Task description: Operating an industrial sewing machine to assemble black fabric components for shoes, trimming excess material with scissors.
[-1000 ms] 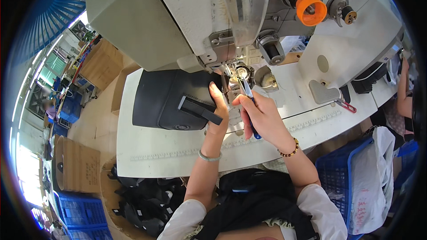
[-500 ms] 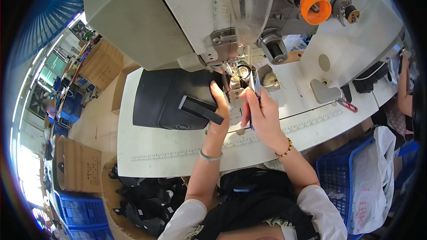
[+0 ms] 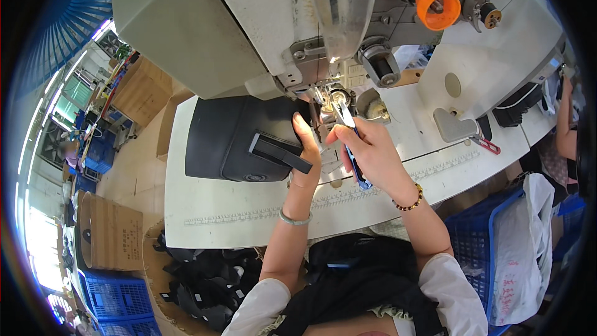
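Observation:
A black, box-shaped bag [image 3: 214,134] with a short strap tab lies on its side on the sewing table, its far end under the machine head. My left hand [image 3: 305,148] grips the bag's right end, thumb up along its edge. In my right hand [image 3: 380,158] are blue-handled thread snips [image 3: 356,160], their silver blades pointing away from me toward the lit needle area [image 3: 329,96] of the sewing machine [image 3: 261,31]. The blade tips reach close to the round metal part there; whether they touch a thread is too small to tell.
A printed ruler strip [image 3: 273,211] runs along the white tabletop [image 3: 230,230]. A red-handled cutter [image 3: 488,144] lies at right. A carton of black pieces [image 3: 205,280] stands below at left, and a blue crate [image 3: 472,242] at right. Another person's arm [image 3: 564,130] shows far right.
My right hand has turned and shifted slightly right and nearer to me. The snips' blades have swung left toward the needle area. My left hand and the bag stay nearly still.

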`<state>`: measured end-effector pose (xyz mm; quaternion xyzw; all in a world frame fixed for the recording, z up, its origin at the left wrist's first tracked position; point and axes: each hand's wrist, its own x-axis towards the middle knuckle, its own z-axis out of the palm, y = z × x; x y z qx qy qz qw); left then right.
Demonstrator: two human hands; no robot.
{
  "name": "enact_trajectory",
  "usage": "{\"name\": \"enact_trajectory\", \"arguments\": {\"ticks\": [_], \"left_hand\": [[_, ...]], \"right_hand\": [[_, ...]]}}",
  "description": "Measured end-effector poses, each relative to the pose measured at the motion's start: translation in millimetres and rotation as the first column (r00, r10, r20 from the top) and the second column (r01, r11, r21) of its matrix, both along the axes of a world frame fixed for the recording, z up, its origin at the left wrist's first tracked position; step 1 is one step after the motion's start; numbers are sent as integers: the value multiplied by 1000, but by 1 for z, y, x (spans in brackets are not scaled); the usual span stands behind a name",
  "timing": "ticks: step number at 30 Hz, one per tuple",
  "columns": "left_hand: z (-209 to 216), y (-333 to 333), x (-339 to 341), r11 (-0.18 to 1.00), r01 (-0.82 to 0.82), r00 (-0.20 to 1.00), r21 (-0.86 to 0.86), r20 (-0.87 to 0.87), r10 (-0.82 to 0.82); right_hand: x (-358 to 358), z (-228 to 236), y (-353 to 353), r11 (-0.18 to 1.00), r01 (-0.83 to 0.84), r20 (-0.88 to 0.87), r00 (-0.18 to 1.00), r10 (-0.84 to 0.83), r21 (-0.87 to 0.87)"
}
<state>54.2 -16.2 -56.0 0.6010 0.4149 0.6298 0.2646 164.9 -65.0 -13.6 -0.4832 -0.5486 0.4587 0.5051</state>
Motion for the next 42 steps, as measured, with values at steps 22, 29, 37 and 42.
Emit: {"name": "enact_trajectory", "arguments": {"ticks": [22,29,37,42], "left_hand": [[4,3,4,965,-105,991,239,104,82],[-28,16,-5,965,-226,941,135,-224,252],[-22,15,-1,961,-194,981,198,45,189],[-19,15,3,967,-183,983,178,32,180]], "right_hand": [[-8,4,-3,999,16,-101,995,-21,-45],[-13,-42,8,845,381,-147,924,-352,375],[3,-6,17,709,281,291,769,-570,647],[5,6,26,783,383,301,769,-564,489]]}}
